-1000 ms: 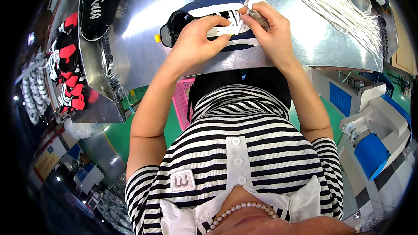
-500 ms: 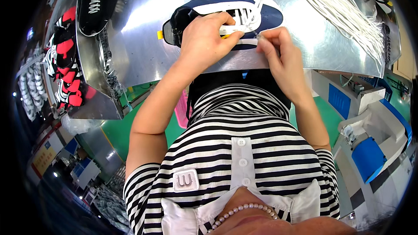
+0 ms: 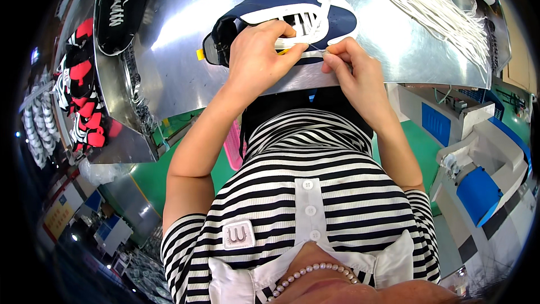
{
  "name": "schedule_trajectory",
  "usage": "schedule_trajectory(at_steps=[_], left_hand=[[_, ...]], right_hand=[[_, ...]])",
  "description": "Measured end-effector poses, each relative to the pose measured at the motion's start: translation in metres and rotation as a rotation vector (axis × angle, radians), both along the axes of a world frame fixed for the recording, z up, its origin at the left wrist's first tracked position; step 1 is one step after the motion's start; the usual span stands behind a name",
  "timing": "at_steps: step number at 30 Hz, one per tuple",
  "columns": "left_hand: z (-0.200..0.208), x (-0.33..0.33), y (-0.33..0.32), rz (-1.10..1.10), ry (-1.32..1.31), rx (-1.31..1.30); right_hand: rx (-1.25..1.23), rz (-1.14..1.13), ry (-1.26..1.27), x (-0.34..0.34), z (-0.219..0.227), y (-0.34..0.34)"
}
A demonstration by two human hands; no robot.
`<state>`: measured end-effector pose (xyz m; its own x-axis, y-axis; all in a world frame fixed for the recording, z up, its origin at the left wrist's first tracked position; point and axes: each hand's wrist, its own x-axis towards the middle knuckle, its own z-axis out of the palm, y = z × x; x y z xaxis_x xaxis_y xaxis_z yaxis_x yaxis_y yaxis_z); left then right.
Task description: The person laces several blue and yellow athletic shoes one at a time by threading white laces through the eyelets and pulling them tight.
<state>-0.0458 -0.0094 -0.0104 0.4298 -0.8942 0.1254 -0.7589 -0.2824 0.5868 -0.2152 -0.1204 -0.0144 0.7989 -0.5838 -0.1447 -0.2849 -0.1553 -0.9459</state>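
Observation:
A navy shoe [image 3: 338,25] with white trim lies on the metal table, its toe to the right and its dark collar to the left. White lace crosses its opening. My left hand [image 3: 260,53] grips the near edge of the shoe's opening, fingers inside and thumb on the eyelet strip. Beside the near side of the toe, my right hand [image 3: 351,67] is closed in a pinch on a thin needle-like tool [image 3: 316,48]. Its fine dark shaft points toward my left thumb; my fingertips hide most of the rest.
A bundle of white laces [image 3: 433,14] spreads over the right of the metal table [image 3: 185,73]. A black laced shoe [image 3: 116,14] lies at its left end. Red, black and white shoe parts [image 3: 84,101] hang beyond. A grey machine with a blue cover [image 3: 478,197] stands at right.
My right hand has moved slightly left and closer to my left thumb. The lace loop near the toe has drawn in against the shoe. The whole view has shifted slightly.

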Motion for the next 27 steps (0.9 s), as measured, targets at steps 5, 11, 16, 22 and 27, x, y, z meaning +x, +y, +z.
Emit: schedule_trajectory(at_steps=[5, 11, 16, 22, 27], left_hand=[[0.001, -0.005, 0.001, -0.044, 0.007, -0.062], [-0.006, -0.018, 0.008, -0.114, -0.188, -0.215], [-0.001, -0.014, 0.026, -0.05, -0.308, -0.215], [0.002, -0.023, 0.027, -0.161, -0.349, -0.275], [0.0, -0.017, 0.031, -0.188, -0.384, -0.306]], right_hand=[[0.011, -0.027, 0.004, 0.004, -0.007, 0.003], [-0.007, -0.077, -0.034, 0.028, -0.018, 0.015], [-0.175, -0.009, 0.133, -0.033, -0.001, -0.025], [-0.562, 0.242, -0.214, 0.021, 0.033, -0.004], [-0.804, 0.322, 0.006, 0.033, 0.031, -0.004]])
